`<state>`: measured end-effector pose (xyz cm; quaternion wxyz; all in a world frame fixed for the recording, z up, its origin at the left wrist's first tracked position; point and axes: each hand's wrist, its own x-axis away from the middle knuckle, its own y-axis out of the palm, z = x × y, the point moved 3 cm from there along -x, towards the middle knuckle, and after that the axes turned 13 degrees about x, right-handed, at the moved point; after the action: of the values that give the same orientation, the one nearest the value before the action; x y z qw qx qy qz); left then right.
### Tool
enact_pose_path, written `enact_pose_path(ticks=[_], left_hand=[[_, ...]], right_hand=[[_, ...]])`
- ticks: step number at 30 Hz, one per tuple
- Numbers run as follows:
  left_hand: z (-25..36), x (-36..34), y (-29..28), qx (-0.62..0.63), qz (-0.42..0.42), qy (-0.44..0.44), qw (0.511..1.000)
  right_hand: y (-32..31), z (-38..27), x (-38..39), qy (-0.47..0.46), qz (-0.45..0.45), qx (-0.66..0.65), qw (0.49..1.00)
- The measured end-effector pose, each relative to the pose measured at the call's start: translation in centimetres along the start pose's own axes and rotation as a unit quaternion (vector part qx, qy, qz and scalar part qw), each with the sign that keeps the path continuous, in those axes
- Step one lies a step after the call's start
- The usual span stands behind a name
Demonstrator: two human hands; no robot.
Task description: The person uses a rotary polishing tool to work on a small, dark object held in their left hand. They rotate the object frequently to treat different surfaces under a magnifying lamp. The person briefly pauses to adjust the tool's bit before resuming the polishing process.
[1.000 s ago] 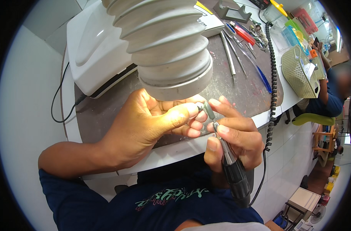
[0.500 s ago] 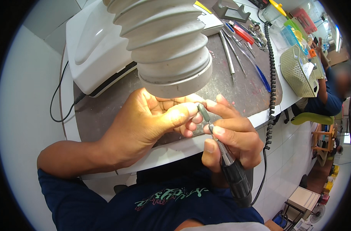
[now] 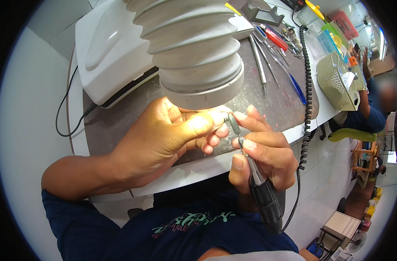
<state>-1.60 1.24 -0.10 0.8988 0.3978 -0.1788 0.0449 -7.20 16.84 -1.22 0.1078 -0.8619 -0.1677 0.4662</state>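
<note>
My right hand (image 3: 274, 154) is closed around a black and silver rotary handpiece (image 3: 268, 206), gripping its tapered metal nose. A grey-green cylindrical polishing bit with a rounded tip (image 3: 234, 124) sticks out of it toward my left hand (image 3: 159, 139). The thumb and forefinger of my left hand are pinched together beside the tip of the bit. Whatever they hold is too small and hidden to name. Both hands are just above the near edge of the brown-grey work mat (image 3: 120, 124), under the mouth of a white corrugated hose (image 3: 198, 56).
A white machine (image 3: 111, 48) stands at left with a black cable. Beyond the hands lie slim metal tools (image 3: 258, 61), blue tweezers (image 3: 297, 89) and a red-handled tool (image 3: 277, 39). A coiled black cord (image 3: 308, 82) hangs at right near a woven basket (image 3: 333, 80). Another person (image 3: 375, 104) sits further right.
The pinched fingers of my left hand have shifted slightly relative to the bit, which now sits a little further right. The handpiece stays in my right hand. The view has shifted slightly.
</note>
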Motion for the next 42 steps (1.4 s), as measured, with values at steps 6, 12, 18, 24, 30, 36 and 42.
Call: enact_pose_path(ticks=[6, 12, 18, 24, 30, 36, 42], left_hand=[[0.08, 0.01, 0.0, 0.009, 0.0, -0.001, 1.0], [0.04, -0.02, 0.0, 0.017, 0.005, -0.003, 1.0], [-0.12, -0.04, -0.28, 0.012, -0.016, -0.002, 1.0], [-0.12, 0.12, -0.24, 0.011, -0.028, -0.002, 1.0], [-0.17, 0.04, -0.32, 0.011, -0.032, -0.003, 0.999], [-0.16, 0.03, -0.36, 0.0, -0.022, -0.006, 1.0], [-0.1, 0.03, -0.3, 0.0, -0.017, -0.009, 1.0]], right_hand=[[0.06, 0.16, 0.14, 0.012, 0.018, 0.013, 1.0], [0.19, -0.07, -0.04, -0.006, 0.004, 0.01, 1.0], [0.14, -0.09, 0.0, 0.004, 0.001, 0.013, 1.0], [0.12, -0.07, -0.01, -0.001, 0.001, 0.015, 1.0], [0.08, 0.06, 0.07, -0.002, 0.002, 0.014, 1.0], [0.01, -0.01, -0.09, -0.01, -0.009, 0.015, 1.0], [-0.04, 0.02, -0.09, -0.014, -0.009, 0.013, 1.0]])
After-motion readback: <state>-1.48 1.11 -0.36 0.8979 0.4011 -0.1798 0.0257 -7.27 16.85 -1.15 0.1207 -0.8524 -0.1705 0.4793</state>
